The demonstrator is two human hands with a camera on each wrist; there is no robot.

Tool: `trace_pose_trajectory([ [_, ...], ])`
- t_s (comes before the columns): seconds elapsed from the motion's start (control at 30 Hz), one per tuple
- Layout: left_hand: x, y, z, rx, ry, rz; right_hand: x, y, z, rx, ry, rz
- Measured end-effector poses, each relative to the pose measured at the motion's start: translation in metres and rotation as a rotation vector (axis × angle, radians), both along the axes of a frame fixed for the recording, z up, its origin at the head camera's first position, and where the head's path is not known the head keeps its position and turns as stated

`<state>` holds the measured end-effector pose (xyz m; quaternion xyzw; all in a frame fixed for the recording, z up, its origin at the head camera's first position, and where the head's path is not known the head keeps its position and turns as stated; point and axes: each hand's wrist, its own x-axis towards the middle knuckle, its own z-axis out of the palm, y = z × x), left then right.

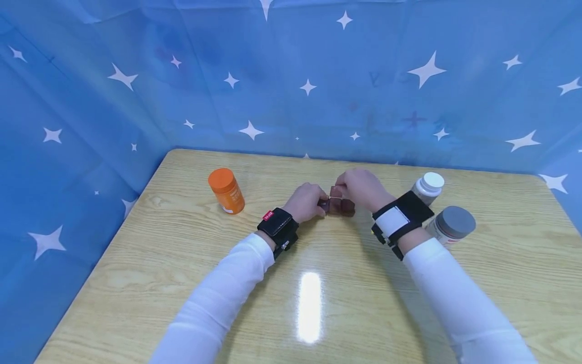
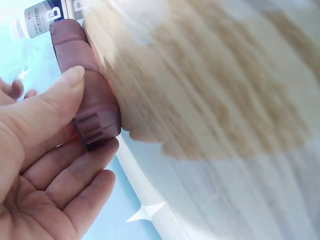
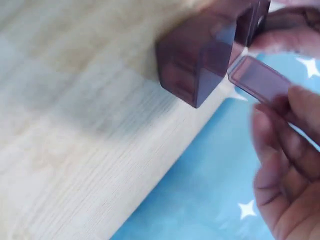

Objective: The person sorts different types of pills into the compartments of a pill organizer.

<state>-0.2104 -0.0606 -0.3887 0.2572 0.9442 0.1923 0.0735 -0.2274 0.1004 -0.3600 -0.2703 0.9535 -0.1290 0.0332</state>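
A brown translucent pill box (image 1: 335,207) with several compartments in a row sits on the wooden table in front of me. My left hand (image 1: 306,200) holds its left end; in the left wrist view the thumb lies on top of the pill box (image 2: 97,95) with fingers at its side. From the far right, my right hand (image 1: 364,188) pinches a thin see-through lid (image 3: 261,81) between thumb and finger. That lid is raised at the box's back edge, and a compartment beside it stands uncovered in the right wrist view.
An orange bottle (image 1: 229,194) stands left of my left hand. By my right wrist are a white-capped bottle (image 1: 429,186) and a grey-lidded jar (image 1: 454,223). A blue star-patterned curtain (image 1: 282,60) hangs behind the table's far edge.
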Motion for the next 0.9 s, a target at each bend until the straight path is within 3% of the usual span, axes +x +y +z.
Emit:
trace_pose_trajectory([
  [0.33,0.0,0.008,0.0,0.013,0.019,-0.029,-0.025,-0.003,-0.008,0.01,-0.068,-0.078],
  [0.6,-0.001,0.001,-0.001,-0.008,0.005,0.004,-0.038,-0.011,-0.021,0.006,-0.136,-0.116],
  [0.9,0.001,-0.001,0.001,0.007,-0.007,0.0,-0.035,-0.01,-0.024,-0.01,-0.089,-0.094],
])
